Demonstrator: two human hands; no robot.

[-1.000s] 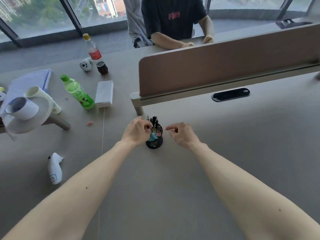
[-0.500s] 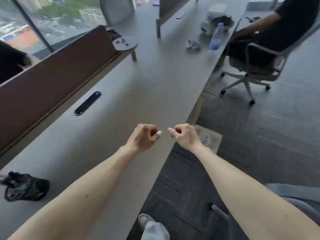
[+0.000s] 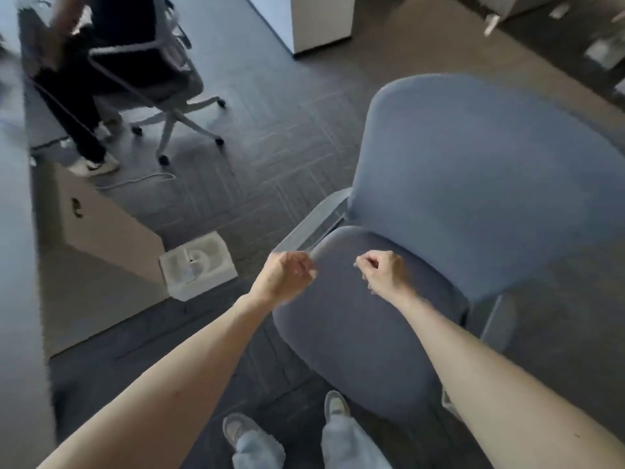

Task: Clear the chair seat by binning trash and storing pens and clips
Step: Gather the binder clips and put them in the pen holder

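A grey-blue office chair (image 3: 473,184) stands in front of me, its back to the upper right. Its seat (image 3: 355,333) shows only bare fabric; I see no trash, pens or clips on it. My left hand (image 3: 284,275) hovers over the seat's near-left corner with fingers curled loosely and nothing in them. My right hand (image 3: 384,272) hangs above the seat's rear part, fingers likewise curled in, holding nothing. The picture is blurred by motion.
A white square bin (image 3: 198,265) sits on the dark carpet left of the chair, beside the desk's side panel (image 3: 101,231). A seated person on a white swivel chair (image 3: 145,72) is at the upper left. My feet (image 3: 287,428) are below.
My view has swung from the desk and its black pen holder round to the right and down onto the chair. Both hands stayed in front of me, curled and holding nothing.
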